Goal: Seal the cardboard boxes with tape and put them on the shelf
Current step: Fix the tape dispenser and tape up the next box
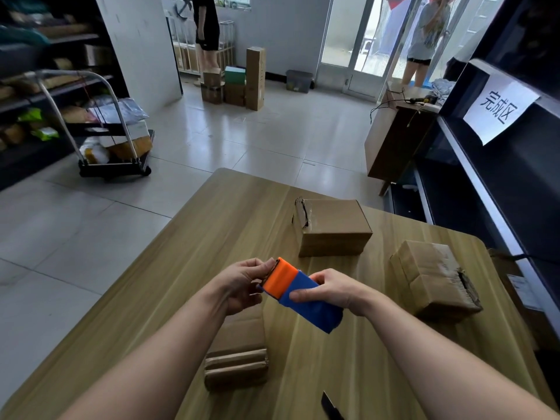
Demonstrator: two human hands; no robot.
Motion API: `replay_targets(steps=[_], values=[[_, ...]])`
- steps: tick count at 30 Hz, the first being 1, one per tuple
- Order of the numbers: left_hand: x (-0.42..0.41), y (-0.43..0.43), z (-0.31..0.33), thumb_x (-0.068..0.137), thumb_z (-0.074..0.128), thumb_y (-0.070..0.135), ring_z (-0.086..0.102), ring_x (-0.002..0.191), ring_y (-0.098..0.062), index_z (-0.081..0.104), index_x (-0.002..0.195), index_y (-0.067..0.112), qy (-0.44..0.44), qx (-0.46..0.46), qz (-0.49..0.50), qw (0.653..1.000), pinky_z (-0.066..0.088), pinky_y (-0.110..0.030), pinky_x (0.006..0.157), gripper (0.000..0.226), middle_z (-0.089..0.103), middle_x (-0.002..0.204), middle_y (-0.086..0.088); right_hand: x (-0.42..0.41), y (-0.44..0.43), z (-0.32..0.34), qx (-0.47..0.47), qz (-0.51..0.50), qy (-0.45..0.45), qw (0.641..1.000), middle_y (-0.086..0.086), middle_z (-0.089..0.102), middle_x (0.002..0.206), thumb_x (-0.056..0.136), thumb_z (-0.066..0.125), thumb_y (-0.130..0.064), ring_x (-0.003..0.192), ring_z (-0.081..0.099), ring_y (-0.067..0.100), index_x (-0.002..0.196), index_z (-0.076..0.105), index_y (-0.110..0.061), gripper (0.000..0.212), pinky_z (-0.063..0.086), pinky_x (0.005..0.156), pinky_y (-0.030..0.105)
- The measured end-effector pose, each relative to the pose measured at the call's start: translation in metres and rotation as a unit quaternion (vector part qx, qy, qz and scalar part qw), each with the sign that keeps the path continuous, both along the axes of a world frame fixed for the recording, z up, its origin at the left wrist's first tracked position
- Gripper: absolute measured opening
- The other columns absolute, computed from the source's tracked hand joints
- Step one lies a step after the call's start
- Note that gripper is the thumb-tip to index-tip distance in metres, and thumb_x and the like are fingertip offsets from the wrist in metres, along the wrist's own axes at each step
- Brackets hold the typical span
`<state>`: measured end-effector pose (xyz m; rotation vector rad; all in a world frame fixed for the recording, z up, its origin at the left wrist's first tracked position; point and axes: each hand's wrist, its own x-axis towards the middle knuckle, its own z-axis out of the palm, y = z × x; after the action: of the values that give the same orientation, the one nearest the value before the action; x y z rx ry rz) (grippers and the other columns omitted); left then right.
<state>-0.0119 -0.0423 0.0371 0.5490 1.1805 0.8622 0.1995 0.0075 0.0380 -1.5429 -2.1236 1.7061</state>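
three cardboard boxes on the counter [181,298], none visible on the shelf [485,189] at right. the shelf bays in view are dark and i can't see a box in them.

- far box [331,227]: closed, crumpled tape on its left end.
- right box [433,280]: closed, glossy, looks taped over. it sits near the counter's right edge, closest to the shelf.
- near box [236,356]: partly under the left forearm. flap seams show, can't tell if taped.

tape dispenser [298,294], orange and blue, is held in the air above the counter between the near and far boxes. left hand [242,283] has its fingers curled, pinching the orange end. right hand [327,287] has its fingers wrapped round the blue body. no tape touches any box.

my read: prepping the dispenser. some sealing looks done, near box probably next, all shelving left.

counter is wood grain, with a black tool [331,407] at its near edge. the shelf carries a paper sign [500,110].

the room has a pale tiled floor [242,140], a loaded trolley [115,147] at left, a wooden cabinet [394,140] and a stack of cartons [236,86] by the far wall. two people stand at the back.
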Motion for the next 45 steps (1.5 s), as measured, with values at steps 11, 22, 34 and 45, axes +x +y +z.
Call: replay_targets(steps=[11, 22, 34, 45], values=[[0.002, 0.001, -0.002, 0.090, 0.060, 0.033, 0.044, 0.056, -0.014, 0.064, 0.079, 0.008, 0.029, 0.009, 0.052, 0.998, 0.036, -0.026, 0.053, 0.028, 0.054, 0.064, -0.004, 0.001, 0.002, 0.001, -0.013, 0.001, 0.004, 1.000, -0.002, 0.070, 0.091, 0.047, 0.072, -0.074, 0.083, 0.064, 0.014, 0.098, 0.065, -0.018, 0.076, 0.049, 0.079, 0.029], [-0.004, 0.001, -0.002, 0.092, 0.062, 0.011, 0.044, 0.045, -0.012, 0.061, 0.087, 0.005, 0.137, 0.058, 0.066, 0.987, 0.034, -0.022, 0.046, 0.009, 0.063, 0.056, 0.000, 0.004, 0.007, 0.003, -0.006, 0.009, -0.016, 1.000, -0.001, 0.071, 0.091, 0.045, 0.074, -0.077, 0.085, 0.066, 0.016, 0.096, 0.067, -0.018, 0.078, 0.051, 0.083, 0.032], [-0.002, 0.002, 0.000, 0.095, 0.057, 0.016, 0.049, 0.064, -0.016, 0.055, 0.083, 0.010, 0.336, 0.133, 0.033, 0.932, 0.039, -0.022, 0.043, 0.014, 0.055, 0.078, -0.007, -0.003, 0.016, 0.006, 0.015, 0.032, -0.045, 0.998, -0.002, 0.071, 0.090, 0.044, 0.072, -0.078, 0.084, 0.067, 0.015, 0.094, 0.067, -0.018, 0.078, 0.051, 0.079, 0.029], [-0.019, -0.013, -0.019, 0.094, 0.058, 0.012, 0.047, 0.058, -0.014, 0.056, 0.073, 0.010, 0.342, 0.086, 0.079, 0.932, 0.039, -0.025, 0.052, 0.022, 0.056, 0.066, -0.005, -0.024, 0.031, 0.021, 0.060, 0.102, -0.111, 0.987, 0.005, 0.075, 0.094, 0.028, 0.062, -0.096, 0.088, 0.071, 0.022, 0.098, 0.071, -0.011, 0.111, 0.054, 0.081, 0.035]])
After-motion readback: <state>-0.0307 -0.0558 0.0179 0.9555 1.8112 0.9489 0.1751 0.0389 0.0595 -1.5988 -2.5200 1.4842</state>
